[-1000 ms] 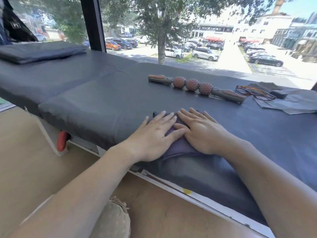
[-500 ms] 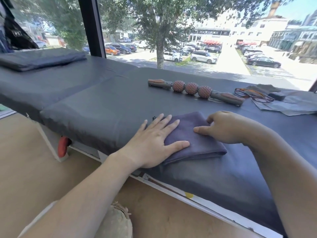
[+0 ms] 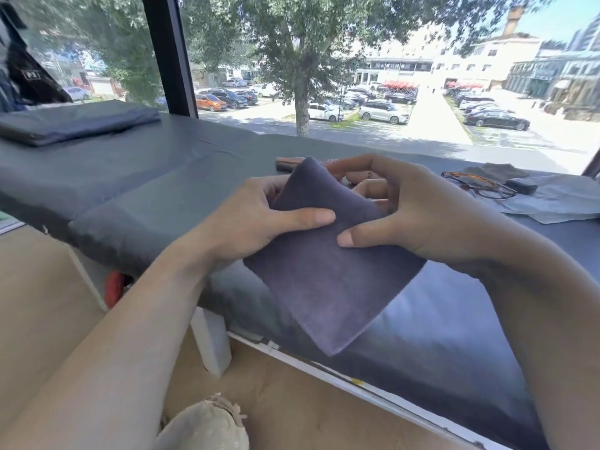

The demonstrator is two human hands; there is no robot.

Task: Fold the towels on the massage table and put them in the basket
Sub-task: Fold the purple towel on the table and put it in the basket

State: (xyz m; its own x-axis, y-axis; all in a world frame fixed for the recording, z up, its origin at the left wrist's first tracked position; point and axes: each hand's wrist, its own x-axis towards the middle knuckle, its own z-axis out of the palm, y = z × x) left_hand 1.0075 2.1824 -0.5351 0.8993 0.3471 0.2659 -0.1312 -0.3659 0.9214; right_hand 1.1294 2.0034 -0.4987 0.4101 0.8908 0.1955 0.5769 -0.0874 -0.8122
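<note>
Purple folded towel (image 3: 328,280), pinched by left hand (image 3: 256,219) and right hand (image 3: 418,209), could unfold if either grip slackens.

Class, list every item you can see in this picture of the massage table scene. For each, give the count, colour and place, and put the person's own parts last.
Towel: one, purple-grey, folded, held up over the table's near edge.
Massage table: one, dark grey, across the view by the window.
Flat pad: one, dark grey, far left on the table.
Roller stick: one, brown-orange, mostly hidden behind the towel.
Glasses: one pair, brown-framed, right on the table.
Grey cloths: count unclear, far right under the glasses.
Left hand: grips the towel's left side.
Right hand: grips its right side.
</note>
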